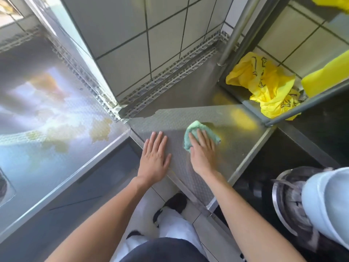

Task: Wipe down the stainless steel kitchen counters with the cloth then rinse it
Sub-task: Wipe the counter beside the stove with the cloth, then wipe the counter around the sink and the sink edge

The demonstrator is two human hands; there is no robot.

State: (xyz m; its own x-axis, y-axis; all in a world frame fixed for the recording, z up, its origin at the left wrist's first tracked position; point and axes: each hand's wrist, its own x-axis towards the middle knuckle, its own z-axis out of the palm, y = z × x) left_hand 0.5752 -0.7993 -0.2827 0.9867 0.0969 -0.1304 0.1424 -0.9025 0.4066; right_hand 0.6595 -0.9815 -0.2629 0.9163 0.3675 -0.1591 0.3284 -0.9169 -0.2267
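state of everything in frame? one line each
left hand: flat on middle counter, holds nothing
right hand: fingers straight, pressing cloth
cloth: bunched, lying on middle counter
left counter: yellowish smears, unwiped
yellow bag: crumpled

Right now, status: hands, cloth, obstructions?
Left hand flat on textured stainless steel counter, idle. Right hand pressing crumpled green cloth onto it. Crumpled yellow plastic bag beyond, apart from cloth.
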